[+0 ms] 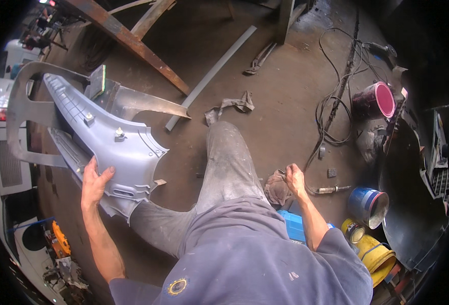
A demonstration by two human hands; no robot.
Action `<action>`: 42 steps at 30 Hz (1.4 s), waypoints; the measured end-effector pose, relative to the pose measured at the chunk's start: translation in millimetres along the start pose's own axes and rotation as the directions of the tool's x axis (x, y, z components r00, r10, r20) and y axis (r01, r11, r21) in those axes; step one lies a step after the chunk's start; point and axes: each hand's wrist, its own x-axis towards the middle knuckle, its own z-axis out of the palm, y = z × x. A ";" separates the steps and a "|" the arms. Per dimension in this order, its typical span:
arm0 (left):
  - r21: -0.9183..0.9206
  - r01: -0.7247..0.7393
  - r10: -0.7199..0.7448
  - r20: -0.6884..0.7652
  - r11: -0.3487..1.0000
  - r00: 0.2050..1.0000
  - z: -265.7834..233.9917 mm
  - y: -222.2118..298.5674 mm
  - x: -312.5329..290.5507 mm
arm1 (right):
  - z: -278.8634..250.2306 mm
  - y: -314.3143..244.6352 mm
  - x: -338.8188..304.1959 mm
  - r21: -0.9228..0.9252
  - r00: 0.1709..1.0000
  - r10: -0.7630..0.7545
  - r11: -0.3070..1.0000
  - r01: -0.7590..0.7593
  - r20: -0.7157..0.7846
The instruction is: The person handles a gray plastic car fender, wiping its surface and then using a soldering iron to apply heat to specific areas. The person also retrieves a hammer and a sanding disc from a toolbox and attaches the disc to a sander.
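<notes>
A long grey moulded panel (128, 150), probably a vehicle trim piece, lies at the left, its lower end against my bent leg. Small clips stick up from its surface. My left hand (95, 182) grips its near edge, thumb on top and the other fingers partly hidden. Beside my right thigh, my right hand (295, 179) is closed, with a crumpled brownish rag (277, 188) at its fingers. The rag seems pinched there, though the fingertips are partly hidden.
A metal frame (34, 156) stands under the panel. Ahead lie a grey bar (217, 71) and a cloth scrap (238, 103). To the right are a looping cable (320, 114), a pink-topped bucket (369, 101), a blue bucket (362, 202), a yellow bucket (374, 256) and a dark curved panel (412, 188).
</notes>
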 end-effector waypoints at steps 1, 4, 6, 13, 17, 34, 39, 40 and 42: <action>-0.007 -0.001 0.001 -0.004 1.000 1.000 -1.9 -0.7 -0.1 | 6.0 4.5 -1.9 -0.008 1.000 -0.019 1.000 0.019 -0.017; -0.021 -0.006 0.006 0.007 1.000 1.000 -4.2 -4.5 3.0 | 7.6 26.7 -20.5 -0.030 0.999 0.013 0.999 -0.014 -0.037; -0.014 0.007 -0.007 0.033 1.000 0.999 -7.9 -11.2 3.7 | 5.1 58.0 -39.3 0.005 0.989 0.056 0.998 -0.056 -0.133; -0.103 0.000 0.006 0.059 0.995 0.998 -15.6 -23.0 5.3 | -18.3 159.5 -65.6 0.378 0.568 0.534 0.845 -0.378 -0.626; -0.046 -0.006 0.008 0.032 0.999 0.999 -24.6 -20.6 3.0 | -21.4 207.3 -34.5 0.320 0.485 0.568 0.803 -0.503 -0.664; 0.242 -0.058 0.056 0.011 0.968 0.998 -22.7 -5.9 7.6 | -95.2 161.2 68.0 0.945 0.823 0.563 0.304 -0.121 -0.076; 0.212 -0.108 0.119 -0.041 0.971 0.992 -20.3 -15.0 5.1 | -64.6 64.6 101.2 0.991 0.978 0.173 0.080 0.103 -0.116; 0.248 -0.129 0.151 -0.072 0.960 0.986 -20.2 -17.4 5.0 | -56.4 23.5 92.7 0.986 0.988 0.101 0.131 0.107 -0.120; 0.259 -0.117 0.135 -0.053 0.959 0.989 -21.8 -16.2 7.7 | -40.9 -51.8 68.4 0.958 0.987 -0.057 0.239 0.157 -0.147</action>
